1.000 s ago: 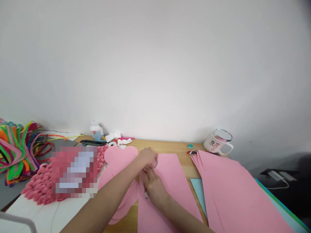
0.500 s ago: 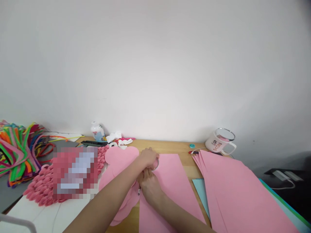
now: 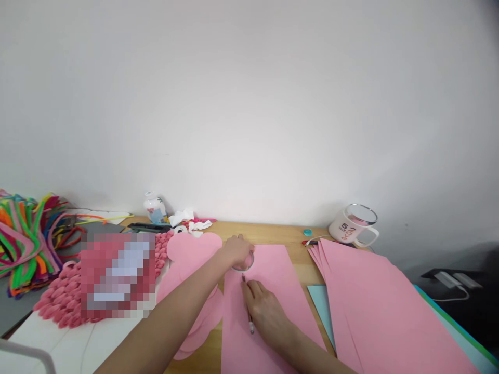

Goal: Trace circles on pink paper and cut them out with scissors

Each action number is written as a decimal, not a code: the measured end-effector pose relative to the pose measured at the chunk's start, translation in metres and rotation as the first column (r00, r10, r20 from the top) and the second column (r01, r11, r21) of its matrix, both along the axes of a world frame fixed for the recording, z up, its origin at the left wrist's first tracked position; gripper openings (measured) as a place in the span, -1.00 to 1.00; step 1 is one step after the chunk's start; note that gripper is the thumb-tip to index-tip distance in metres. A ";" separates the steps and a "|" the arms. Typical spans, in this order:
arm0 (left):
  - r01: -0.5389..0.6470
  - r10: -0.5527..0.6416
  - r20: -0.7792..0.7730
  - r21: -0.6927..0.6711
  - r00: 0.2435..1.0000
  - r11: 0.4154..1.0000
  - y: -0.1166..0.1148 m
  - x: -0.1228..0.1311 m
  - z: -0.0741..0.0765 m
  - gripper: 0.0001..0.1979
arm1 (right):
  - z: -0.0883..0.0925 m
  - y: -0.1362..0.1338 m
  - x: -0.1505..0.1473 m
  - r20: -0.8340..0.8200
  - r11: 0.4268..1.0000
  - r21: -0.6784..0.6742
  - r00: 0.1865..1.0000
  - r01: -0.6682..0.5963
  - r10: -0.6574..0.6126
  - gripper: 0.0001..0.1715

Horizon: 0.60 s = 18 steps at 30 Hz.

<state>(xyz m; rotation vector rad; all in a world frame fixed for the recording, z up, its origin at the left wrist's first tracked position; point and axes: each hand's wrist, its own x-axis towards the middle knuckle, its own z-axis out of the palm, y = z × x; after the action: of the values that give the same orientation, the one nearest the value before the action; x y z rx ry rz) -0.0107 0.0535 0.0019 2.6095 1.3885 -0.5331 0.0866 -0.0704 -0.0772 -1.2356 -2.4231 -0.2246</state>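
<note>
A sheet of pink paper [image 3: 273,291] lies in front of me. At its far left corner my left hand [image 3: 238,252] grips a round, clear-looking disc with a grey rim [image 3: 245,267], pressing it on the sheet. Its fingers are bent and partly hide the disc. My right hand [image 3: 263,309] is closed round a pencil [image 3: 250,319], whose tip points away from me, just below the rim. Whether the tip touches the paper I cannot tell. Left of the sheet, partly under my left forearm, are pink cloud-shaped paper pieces [image 3: 191,254].
More pink sheets [image 3: 374,296] lie at right over blue and green ones. Behind them stands a white mug [image 3: 346,228]. Along the wall are a white bottle [image 3: 155,209] and a black cutter [image 3: 150,227]. At left are colourful pipe cleaners [image 3: 33,244] and a pink knitted piece [image 3: 58,301].
My right hand has drawn back toward me and to the right, away from my left hand, with the pencil in it. My left hand stays at the disc.
</note>
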 end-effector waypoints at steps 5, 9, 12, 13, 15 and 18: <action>0.008 -0.008 0.001 -0.010 1.000 1.000 0.001 0.000 0.001 -0.41 | 0.000 0.001 0.010 0.020 1.000 0.004 1.000 0.019 -0.019 -0.63; 0.015 -0.015 -0.005 -0.022 1.000 1.000 0.003 0.001 0.004 -0.42 | -0.001 0.002 -0.010 0.012 1.000 0.005 0.999 -0.031 0.031 -0.58; 0.019 -0.020 -0.007 -0.035 1.000 0.999 0.005 0.001 0.005 -0.42 | -0.003 0.008 -0.033 0.024 0.999 0.032 0.999 0.041 -0.042 -0.59; 0.021 -0.021 -0.007 -0.039 1.000 0.999 0.005 0.001 0.006 -0.42 | -0.003 0.012 -0.040 0.024 0.997 0.036 0.998 0.061 -0.062 -0.58; 0.024 -0.024 -0.005 -0.041 1.000 0.999 0.005 0.001 0.006 -0.41 | -0.005 0.020 -0.052 0.018 0.995 0.037 0.996 0.090 -0.090 -0.58; 0.023 -0.023 -0.002 -0.038 1.000 0.999 0.004 0.001 0.008 -0.42 | -0.007 0.033 -0.065 -0.002 0.993 0.025 0.993 0.115 -0.115 -0.67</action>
<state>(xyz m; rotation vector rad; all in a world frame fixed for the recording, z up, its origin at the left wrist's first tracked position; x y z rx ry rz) -0.0094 0.0580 0.0095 2.5989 1.3372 -0.5595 0.0217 -0.0376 -0.0841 -1.3647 -2.3442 -0.2875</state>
